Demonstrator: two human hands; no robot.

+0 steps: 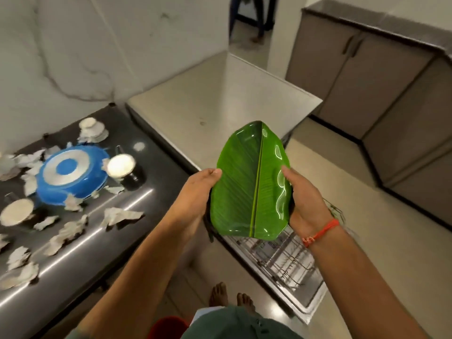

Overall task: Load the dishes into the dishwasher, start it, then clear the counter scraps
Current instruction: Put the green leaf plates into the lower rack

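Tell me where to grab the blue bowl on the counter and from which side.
Take the blue bowl by its rim, one hand on each side. It lies upside down on the counter with its base up, so the dome offers little for the fingers to pinch; the flared rim sticks out. Come from the front edge nearest you: paper scraps and cups crowd it, so it likely needs lifting straight up.

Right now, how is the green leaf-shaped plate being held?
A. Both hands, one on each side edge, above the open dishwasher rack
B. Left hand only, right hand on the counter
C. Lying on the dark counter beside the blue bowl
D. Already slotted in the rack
A: the left hand and right hand grip opposite edges of the green leaf-shaped plate, held up over the open dishwasher rack.
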